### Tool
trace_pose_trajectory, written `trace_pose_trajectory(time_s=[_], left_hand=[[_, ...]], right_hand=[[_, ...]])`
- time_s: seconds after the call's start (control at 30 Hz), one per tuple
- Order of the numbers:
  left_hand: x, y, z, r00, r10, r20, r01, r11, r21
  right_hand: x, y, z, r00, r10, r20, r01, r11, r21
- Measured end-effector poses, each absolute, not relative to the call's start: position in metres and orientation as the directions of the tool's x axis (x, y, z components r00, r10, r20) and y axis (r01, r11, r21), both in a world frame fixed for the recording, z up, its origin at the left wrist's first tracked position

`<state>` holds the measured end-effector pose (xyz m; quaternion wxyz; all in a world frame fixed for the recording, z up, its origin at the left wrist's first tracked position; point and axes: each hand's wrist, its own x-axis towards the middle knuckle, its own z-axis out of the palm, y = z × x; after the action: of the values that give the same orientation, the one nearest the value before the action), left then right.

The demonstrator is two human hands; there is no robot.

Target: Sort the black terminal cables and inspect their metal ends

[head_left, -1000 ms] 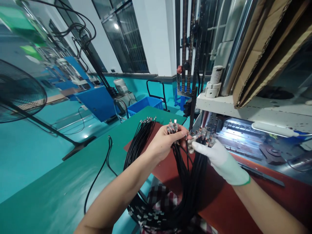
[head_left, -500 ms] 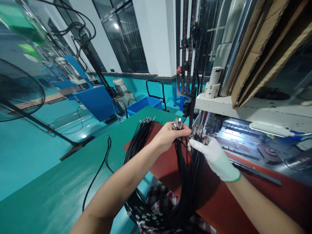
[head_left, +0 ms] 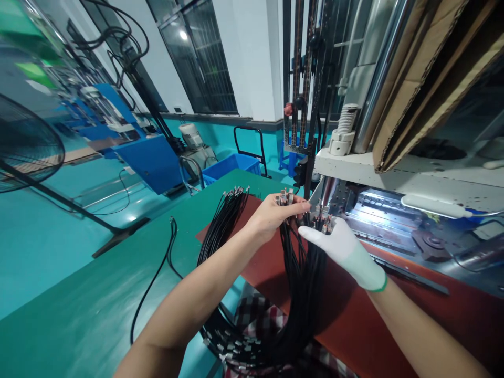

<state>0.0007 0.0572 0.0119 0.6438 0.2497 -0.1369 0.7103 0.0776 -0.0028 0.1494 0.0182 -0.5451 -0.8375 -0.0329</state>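
left hand (head_left: 275,214) pinches cables (head_left: 303,283) | gloved right hand (head_left: 342,247) grips cables | lower ends hidden

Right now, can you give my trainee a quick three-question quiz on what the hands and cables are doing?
1. True or false: both hands wear gloves.
2. What does the left hand pinch? A) a few metal-tipped cable ends B) a screwdriver C) a cardboard sheet
3. Fill in: the second cable bundle lies on the ____ table.

Key: 1 false, only the right hand is gloved, gripping the main cable bunch; 2 A; 3 green.
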Motion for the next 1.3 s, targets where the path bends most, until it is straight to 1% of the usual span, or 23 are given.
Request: trace_pose_trajectory(time_s=[0.1, 0.23, 0.27, 0.37, 0.43, 0.53, 0.63, 0.8, 0.9, 1.03, 1.1, 1.17, 1.23, 1.3], left_hand=[[0.002, 0.058, 0.004, -0.080, 0.851, 0.519, -0.984, -0.151, 0.096], [-0.001, 0.055, 0.000, -0.092, 0.832, 0.547, -0.986, -0.153, 0.066], [-0.002, 0.054, 0.002, -0.098, 0.829, 0.550, -0.985, -0.160, 0.065], [-0.005, 0.050, 0.008, -0.099, 0.814, 0.573, -0.977, -0.187, 0.098], [-0.007, 0.049, 0.011, -0.089, 0.804, 0.589, -0.973, -0.196, 0.120], [-0.008, 0.048, 0.011, -0.084, 0.806, 0.585, -0.976, -0.185, 0.114], [-0.008, 0.047, 0.005, -0.073, 0.812, 0.579, -0.976, -0.178, 0.125], [-0.009, 0.047, -0.002, -0.115, 0.801, 0.588, -0.961, -0.240, 0.138], [-0.008, 0.047, -0.001, -0.104, 0.818, 0.565, -0.968, -0.213, 0.131], [-0.007, 0.046, 0.000, -0.106, 0.826, 0.553, -0.971, -0.206, 0.122], [-0.008, 0.045, -0.001, -0.103, 0.827, 0.553, -0.971, -0.205, 0.125], [-0.012, 0.044, -0.002, -0.119, 0.831, 0.543, -0.970, -0.214, 0.115], [-0.017, 0.042, -0.003, -0.148, 0.836, 0.528, -0.966, -0.236, 0.104], [-0.023, 0.039, -0.002, -0.153, 0.829, 0.537, -0.962, -0.250, 0.112]], right_hand=[[0.079, -0.003, 0.159, -0.436, 0.900, 0.017, 0.899, 0.434, 0.062], [0.075, -0.006, 0.164, -0.394, 0.918, -0.037, 0.915, 0.396, 0.078], [0.073, -0.007, 0.164, -0.370, 0.928, -0.026, 0.925, 0.371, 0.076], [0.070, -0.009, 0.160, -0.295, 0.952, 0.076, 0.953, 0.288, 0.095], [0.069, -0.010, 0.159, -0.290, 0.951, 0.103, 0.954, 0.280, 0.104], [0.068, -0.011, 0.161, -0.330, 0.943, 0.034, 0.942, 0.327, 0.080], [0.068, -0.011, 0.163, -0.332, 0.943, -0.035, 0.941, 0.333, 0.056], [0.068, -0.009, 0.166, -0.331, 0.940, -0.080, 0.944, 0.329, -0.040], [0.071, -0.009, 0.168, -0.330, 0.942, -0.061, 0.944, 0.329, -0.021], [0.073, -0.011, 0.169, -0.306, 0.947, -0.097, 0.952, 0.306, -0.015], [0.072, -0.013, 0.167, -0.285, 0.956, -0.064, 0.959, 0.284, -0.019], [0.069, -0.015, 0.163, -0.289, 0.957, 0.035, 0.956, 0.291, -0.038], [0.066, -0.016, 0.158, -0.307, 0.940, 0.147, 0.943, 0.322, -0.087], [0.064, -0.016, 0.154, -0.314, 0.925, 0.212, 0.930, 0.345, -0.126]])
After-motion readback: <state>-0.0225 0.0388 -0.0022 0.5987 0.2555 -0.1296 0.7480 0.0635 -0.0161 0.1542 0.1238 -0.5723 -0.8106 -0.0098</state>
